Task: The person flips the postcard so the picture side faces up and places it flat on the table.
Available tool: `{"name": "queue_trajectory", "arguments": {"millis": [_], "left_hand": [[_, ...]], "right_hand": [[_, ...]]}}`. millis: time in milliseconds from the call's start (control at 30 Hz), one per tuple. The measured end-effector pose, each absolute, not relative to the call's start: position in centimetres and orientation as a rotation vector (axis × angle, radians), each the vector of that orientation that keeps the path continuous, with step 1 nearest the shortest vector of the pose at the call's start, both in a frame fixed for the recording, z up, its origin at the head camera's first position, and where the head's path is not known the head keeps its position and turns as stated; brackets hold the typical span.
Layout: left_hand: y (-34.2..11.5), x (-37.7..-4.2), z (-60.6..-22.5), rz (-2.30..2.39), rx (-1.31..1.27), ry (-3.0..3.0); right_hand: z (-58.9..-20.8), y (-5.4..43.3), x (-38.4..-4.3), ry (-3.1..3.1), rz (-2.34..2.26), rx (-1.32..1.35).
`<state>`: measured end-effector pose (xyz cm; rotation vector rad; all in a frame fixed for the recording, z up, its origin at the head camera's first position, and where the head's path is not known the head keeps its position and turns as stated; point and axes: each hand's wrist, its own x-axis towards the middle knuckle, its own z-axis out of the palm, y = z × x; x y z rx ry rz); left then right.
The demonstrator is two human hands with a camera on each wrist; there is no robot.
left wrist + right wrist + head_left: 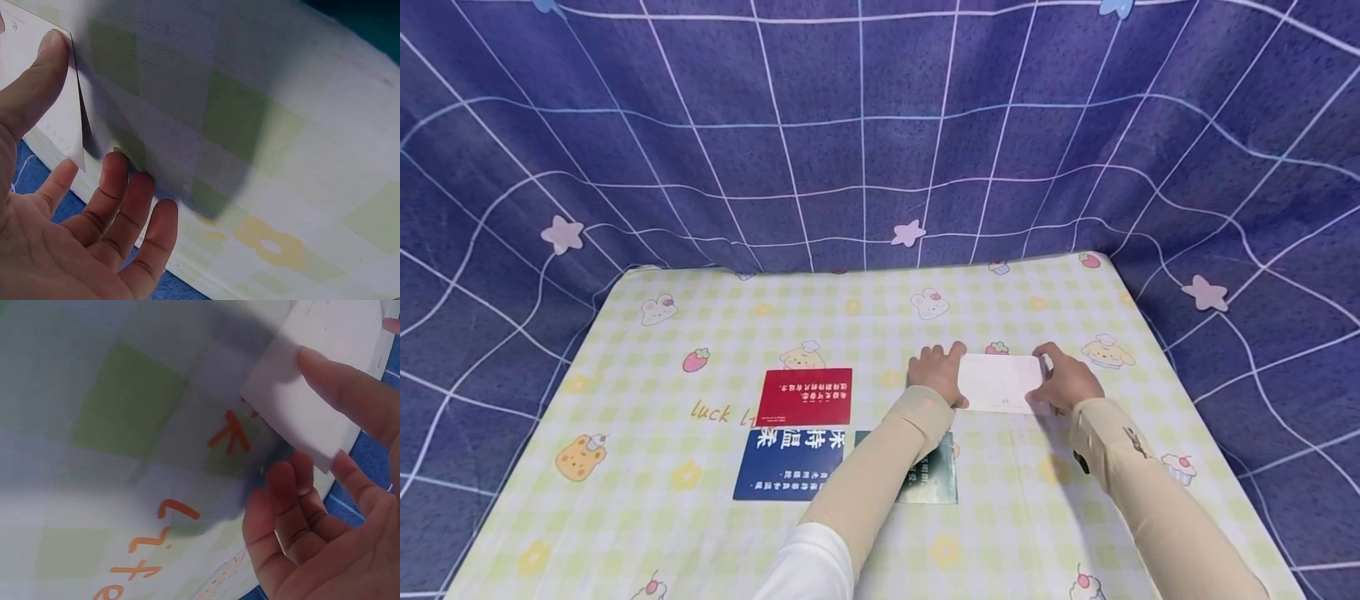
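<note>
A white card with faint small print lies between the two hands, right of the table's middle. At its left end, my left hand holds it, thumb on the white face near one corner and index finger at the other corner. My right hand grips the right end the same way, its thumb on the card. A narrow dark gap shows under the card's edge in the left wrist view. The other fingers of both hands are loosely bent beside the card.
Left of the hands lie a red card and a blue card with white characters. A green card is partly hidden under the left forearm. A checked cloth covers the table; a blue grid curtain surrounds it.
</note>
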<state>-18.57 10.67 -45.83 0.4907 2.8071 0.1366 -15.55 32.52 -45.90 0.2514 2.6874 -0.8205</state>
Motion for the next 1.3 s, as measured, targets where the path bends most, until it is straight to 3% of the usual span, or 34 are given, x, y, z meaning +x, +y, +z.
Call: {"name": "queue_trajectory", "arguments": {"millis": [533, 1300], "left_hand": [[10.5, -18.6, -46.4, 0.319, 0.354, 2.824], [10.5, -17.8, -46.9, 0.381, 0.438, 2.932]], "right_hand": [[-46.2, 32.7, -14.2, 2.836, -0.874, 0.160], [-45.8, 33.5, -13.5, 2.759, -0.959, 0.261]]}}
